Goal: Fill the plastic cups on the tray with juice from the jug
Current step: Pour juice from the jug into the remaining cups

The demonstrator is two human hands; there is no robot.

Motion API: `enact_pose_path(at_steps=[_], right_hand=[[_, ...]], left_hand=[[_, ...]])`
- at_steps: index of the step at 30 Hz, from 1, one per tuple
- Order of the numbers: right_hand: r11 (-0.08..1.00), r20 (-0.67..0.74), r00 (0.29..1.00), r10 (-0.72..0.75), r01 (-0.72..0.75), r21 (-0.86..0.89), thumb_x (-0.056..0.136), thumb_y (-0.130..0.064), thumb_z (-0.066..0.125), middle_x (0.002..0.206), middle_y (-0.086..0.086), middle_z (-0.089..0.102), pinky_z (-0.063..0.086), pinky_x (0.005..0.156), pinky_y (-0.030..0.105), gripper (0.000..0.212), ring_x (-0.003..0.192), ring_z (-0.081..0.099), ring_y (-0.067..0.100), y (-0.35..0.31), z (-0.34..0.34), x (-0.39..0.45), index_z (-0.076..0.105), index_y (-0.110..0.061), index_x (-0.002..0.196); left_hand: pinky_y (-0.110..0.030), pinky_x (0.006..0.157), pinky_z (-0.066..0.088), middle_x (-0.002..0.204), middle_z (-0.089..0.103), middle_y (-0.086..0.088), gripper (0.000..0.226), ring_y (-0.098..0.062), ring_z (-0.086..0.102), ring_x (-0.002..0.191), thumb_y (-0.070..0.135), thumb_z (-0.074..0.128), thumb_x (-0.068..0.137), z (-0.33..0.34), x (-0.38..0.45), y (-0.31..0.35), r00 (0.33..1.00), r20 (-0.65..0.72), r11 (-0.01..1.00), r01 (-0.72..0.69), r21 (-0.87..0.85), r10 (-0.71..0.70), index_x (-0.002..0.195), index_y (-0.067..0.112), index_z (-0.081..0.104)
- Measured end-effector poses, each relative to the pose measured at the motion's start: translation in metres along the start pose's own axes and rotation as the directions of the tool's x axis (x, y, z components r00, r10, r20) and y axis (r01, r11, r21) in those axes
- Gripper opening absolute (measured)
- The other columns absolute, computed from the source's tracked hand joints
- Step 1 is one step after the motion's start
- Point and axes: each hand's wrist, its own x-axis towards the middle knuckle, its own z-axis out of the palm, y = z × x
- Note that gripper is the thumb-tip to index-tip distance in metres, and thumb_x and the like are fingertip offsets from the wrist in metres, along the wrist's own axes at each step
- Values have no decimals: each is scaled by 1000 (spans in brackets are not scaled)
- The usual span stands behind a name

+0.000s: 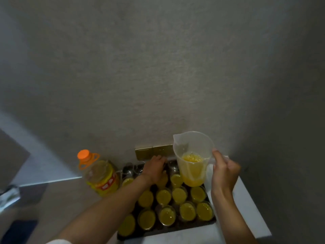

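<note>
Right hand grips the jug handle, mostly hidden; left hand reaches over the tray, covering far cups, grip unclear

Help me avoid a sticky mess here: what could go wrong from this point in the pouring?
The jug, held by the right hand above the filled cups, could drip or splash into brim-full ones. The left hand reaches over full cups toward the empty cups at the tray's far end; the forearm might knock one over. Little juice is left, perhaps too little.
</note>
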Motion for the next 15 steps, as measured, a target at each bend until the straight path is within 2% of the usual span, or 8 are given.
enact_pose_path(at_steps=[5,9,15], right_hand=[[999,27,1000,-6,7,-40,97,-16,68,40,-9,32,31,49,28,55,39,30,6,2,26,-26,41,-10,49],[998,60,998,-6,10,-58,97,-18,67,40,-7,33,31,50,28,55,40,31,6,4,44,-41,42,-9,49],[996,67,998,-18,24,-84,97,-16,68,38,-10,33,32,48,26,56,37,30,6,5,63,-57,42,-9,48]], left_hand=[[-40,88,51,124,56,-3,37,-25,53,114,34,61,94,-8,-27,-39,994,-46,995,99,-32,-100,128,22,54],[-40,92,51,126,54,-6,34,-27,54,116,30,62,94,-11,-39,-67,973,-61,969,214,-124,-222,125,17,53],[-43,102,45,139,44,-14,52,-34,45,129,30,66,93,-11,-42,-99,927,3,914,370,-163,-375,134,8,45]])
